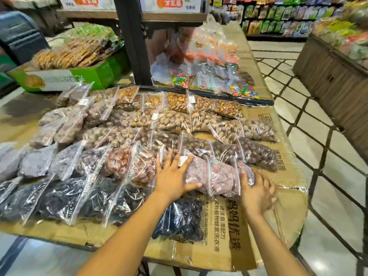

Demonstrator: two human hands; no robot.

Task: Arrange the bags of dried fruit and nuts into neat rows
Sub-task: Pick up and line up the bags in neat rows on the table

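Clear zip bags of nuts and dried fruit lie in overlapping rows on a cardboard-covered table [258, 232]. At the right end of one row lie bags of pinkish-brown dried fruit [217, 176]. My left hand [175, 176] presses flat on the left side of these bags, fingers spread. Against their right end rests my right hand [256, 188], its fingers curled around the outermost bag. A bag of dark dried fruit [181, 218] lies just below, partly under my left forearm. Tan nut bags [173, 120] fill the far rows.
A black shelf post [133, 40] rises behind the table, with bags of colourful sweets [209, 72] beside it. A green box of biscuits [65, 74] stands at the back left. A wooden counter [334, 76] and tiled floor lie to the right.
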